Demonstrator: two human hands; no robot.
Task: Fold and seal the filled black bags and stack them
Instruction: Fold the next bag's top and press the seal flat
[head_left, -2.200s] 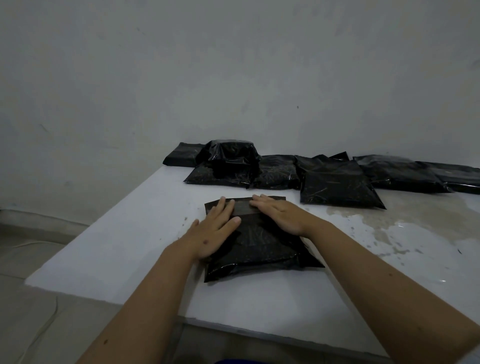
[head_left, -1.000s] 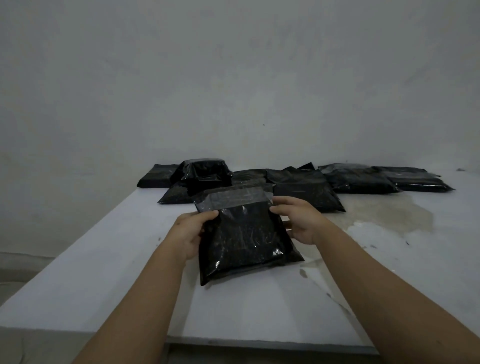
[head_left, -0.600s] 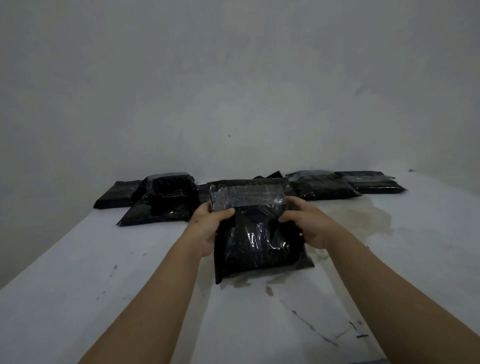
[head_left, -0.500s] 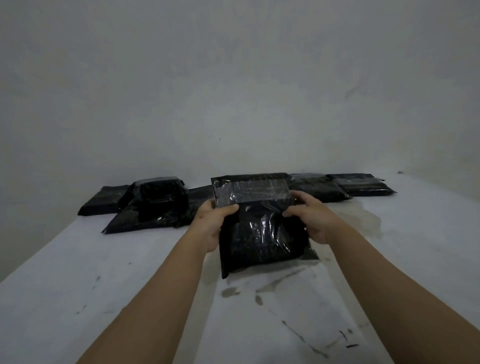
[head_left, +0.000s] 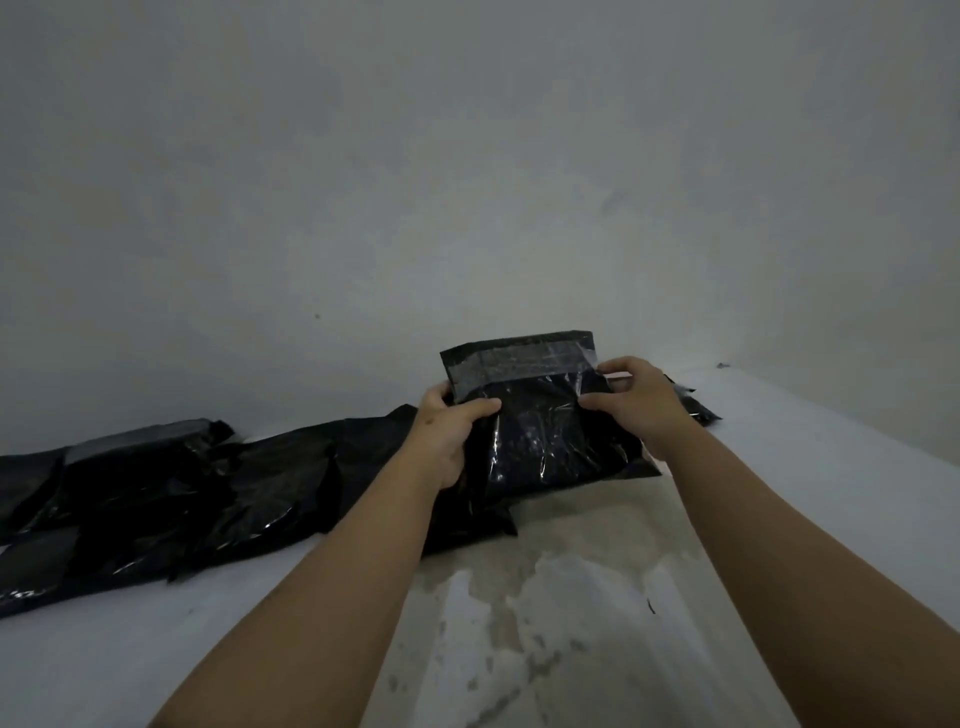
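I hold a filled black bag (head_left: 540, 421) upright above the row of bags at the back of the table. Its top flap, with a shiny tape strip, stands up. My left hand (head_left: 449, 439) grips its left edge, thumb on the front. My right hand (head_left: 636, 402) pinches its right edge just under the flap. Another black bag (head_left: 631, 467) lies flat right beneath it. Several more black bags (head_left: 218, 493) lie spread out to the left along the wall.
The white table (head_left: 821, 493) has a worn, stained patch (head_left: 545, 597) in front of the bags. A grey wall (head_left: 467, 182) rises close behind the row. A further black bag (head_left: 696, 410) peeks out behind my right hand.
I lifted the bag off the table front and carried it forward and to the right, over the bags at the back. Both hands went from pressing flat to gripping its sides.
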